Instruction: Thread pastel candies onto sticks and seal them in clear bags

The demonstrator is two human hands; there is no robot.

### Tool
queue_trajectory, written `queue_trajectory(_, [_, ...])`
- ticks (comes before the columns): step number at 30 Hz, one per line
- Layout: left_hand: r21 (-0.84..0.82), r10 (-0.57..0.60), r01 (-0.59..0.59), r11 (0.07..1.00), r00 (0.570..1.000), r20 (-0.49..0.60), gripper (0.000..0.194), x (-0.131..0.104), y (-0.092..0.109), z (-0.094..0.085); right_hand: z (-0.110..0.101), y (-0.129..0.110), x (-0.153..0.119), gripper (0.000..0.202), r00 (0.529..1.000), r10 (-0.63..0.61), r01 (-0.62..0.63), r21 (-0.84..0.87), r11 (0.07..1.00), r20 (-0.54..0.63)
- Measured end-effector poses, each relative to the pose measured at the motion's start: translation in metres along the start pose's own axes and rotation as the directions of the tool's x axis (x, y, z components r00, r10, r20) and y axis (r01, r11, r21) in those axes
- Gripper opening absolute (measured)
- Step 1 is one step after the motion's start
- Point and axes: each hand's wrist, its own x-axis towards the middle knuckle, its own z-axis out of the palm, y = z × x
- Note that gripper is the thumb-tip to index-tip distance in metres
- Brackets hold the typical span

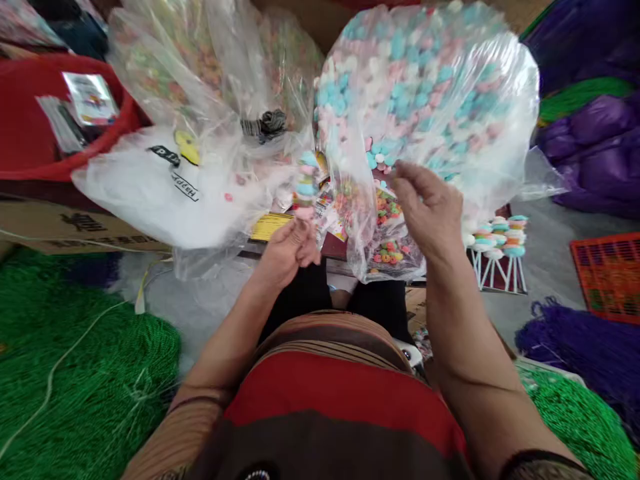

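Observation:
My left hand is closed round the lower end of a marshmallow skewer, which stands upright with pink, blue and orange-green pieces stacked on it. My right hand is at the mouth of a big clear bag of pink, white and blue marshmallows. Its thumb and forefinger are drawn together in a pinch, and I cannot make out anything between them. Loose marshmallows lie just beyond those fingertips. Below them sits a clear bag of orange and green ring-shaped candies.
Finished-looking skewers stand at the table's right edge. A white printed plastic bag and a red basin are on the left. Green string bundles, purple string and an orange crate lie around.

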Motion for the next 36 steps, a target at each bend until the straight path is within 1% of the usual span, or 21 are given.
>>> queue_trajectory(1, [-0.022,-0.116,0.120,0.993,0.986,0.124,0.052,-0.005,-0.008,0.005,0.008,-0.001,-0.012,0.052,0.995,0.047,-0.053,0.066,0.996,0.092])
queue_trajectory(2, [-0.026,-0.202,0.213,0.977,0.954,0.222,0.054,-0.010,-0.015,0.009,0.016,-0.002,-0.024,0.055,0.983,0.081,-0.102,0.116,0.988,0.167])
queue_trajectory(4, [0.002,-0.341,0.370,0.929,0.854,0.393,0.056,-0.018,-0.027,0.018,0.027,-0.004,-0.043,0.059,0.948,0.133,-0.198,0.212,0.957,0.288])
queue_trajectory(5, [0.012,-0.385,0.425,0.905,0.806,0.449,0.057,-0.020,-0.032,0.021,0.030,-0.004,-0.050,0.059,0.929,0.151,-0.245,0.257,0.935,0.339])
queue_trajectory(6, [0.027,-0.409,0.454,0.891,0.774,0.484,0.058,-0.021,-0.036,0.023,0.032,-0.003,-0.055,0.056,0.918,0.162,-0.277,0.289,0.916,0.363])
queue_trajectory(7, [0.047,-0.412,0.447,0.893,0.770,0.487,0.058,-0.021,-0.039,0.025,0.033,-0.002,-0.059,0.052,0.920,0.171,-0.288,0.310,0.906,0.353])
queue_trajectory(8, [0.088,-0.392,0.398,0.913,0.798,0.458,0.058,-0.020,-0.041,0.025,0.035,0.000,-0.061,0.046,0.934,0.176,-0.278,0.321,0.905,0.311])
queue_trajectory(10, [0.297,-0.271,0.178,0.938,0.911,0.310,0.054,-0.016,-0.044,0.022,0.039,0.006,-0.061,0.039,0.974,0.168,-0.210,0.323,0.923,0.153])
queue_trajectory(11, [0.456,-0.157,0.042,0.889,0.963,0.218,0.052,-0.014,-0.044,0.019,0.043,0.009,-0.060,0.037,0.986,0.151,-0.164,0.313,0.936,0.066])
queue_trajectory(12, [0.613,-0.021,-0.075,0.786,0.989,0.147,0.050,-0.011,-0.044,0.015,0.046,0.013,-0.058,0.036,0.992,0.128,-0.121,0.298,0.947,-0.003])
queue_trajectory(14, [0.813,0.200,-0.196,0.549,0.975,0.100,0.047,-0.008,-0.041,0.003,0.055,0.020,-0.053,0.037,0.996,0.076,-0.065,0.266,0.962,-0.034])
queue_trajectory(15, [0.844,0.259,-0.218,0.491,0.961,0.098,0.047,-0.007,-0.038,-0.004,0.059,0.024,-0.049,0.037,0.998,0.059,-0.056,0.247,0.967,-0.004])
queue_trajectory(16, [0.841,0.293,-0.226,0.492,0.952,0.084,0.048,-0.007,-0.034,-0.011,0.063,0.027,-0.044,0.037,0.998,0.050,-0.059,0.218,0.974,0.045])
queue_trajectory(17, [0.811,0.311,-0.226,0.540,0.949,0.058,0.048,-0.006,-0.030,-0.018,0.068,0.030,-0.039,0.038,0.994,0.049,-0.065,0.169,0.983,0.100])
queue_trajectory(20, [0.567,0.335,-0.208,0.797,0.933,-0.128,0.045,-0.004,-0.014,-0.036,0.086,0.040,-0.020,0.033,0.973,0.059,-0.023,-0.159,0.987,0.225])
queue_trajectory(21, [0.471,0.333,-0.210,0.857,0.923,-0.195,0.044,-0.002,-0.010,-0.040,0.093,0.043,-0.014,0.029,0.965,0.059,0.025,-0.315,0.949,0.256])
queue_trajectory(23, [0.341,0.319,-0.214,0.915,0.902,-0.291,0.042,0.003,-0.003,-0.045,0.110,0.050,-0.004,0.027,0.946,0.086,0.126,-0.598,0.791,0.313])
queue_trajectory(26, [0.305,0.324,-0.220,0.927,0.879,-0.350,0.045,0.010,-0.004,-0.050,0.129,0.057,0.005,0.031,0.926,0.157,0.210,-0.814,0.542,0.343])
queue_trajectory(28, [0.305,0.338,-0.235,0.923,0.874,-0.350,0.048,0.014,-0.009,-0.055,0.136,0.059,0.007,0.034,0.923,0.189,0.219,-0.861,0.459,0.335])
queue_trajectory(32, [0.320,0.348,-0.243,0.916,0.879,-0.326,0.050,0.015,-0.015,-0.062,0.136,0.057,0.010,0.039,0.920,0.227,0.213,-0.893,0.397,0.320])
queue_trajectory(36, [0.347,0.346,-0.232,0.909,0.884,-0.314,0.046,0.013,-0.014,-0.065,0.131,0.052,0.014,0.038,0.904,0.252,0.224,-0.885,0.408,0.345])
